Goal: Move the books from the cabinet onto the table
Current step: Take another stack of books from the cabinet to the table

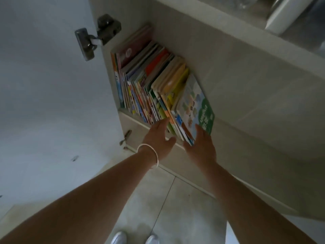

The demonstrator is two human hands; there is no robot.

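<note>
Books: a row of colourful books (149,81) stands leaning inside the open cabinet (228,71).
Left hand (159,138): fingers relaxed and straight, tips touching the spines.
Right hand (202,147): fingers grasping the green-covered book (195,103) at the row's right end.
Left wrist: white bangle (149,155).

Row of books (149,85) stands in the cabinet (219,55), leaning rightward. Door (44,85) open at left, on a metal hinge (98,36). Left hand (159,138), bracelet (149,155) at wrist, has straight fingers against the spines mid-row. Right hand (202,148) holds the near edge of the rightmost green book (195,106), fingers along its cover. Tiled floor (158,199) below; white shoes (135,237) at the bottom edge.
</note>
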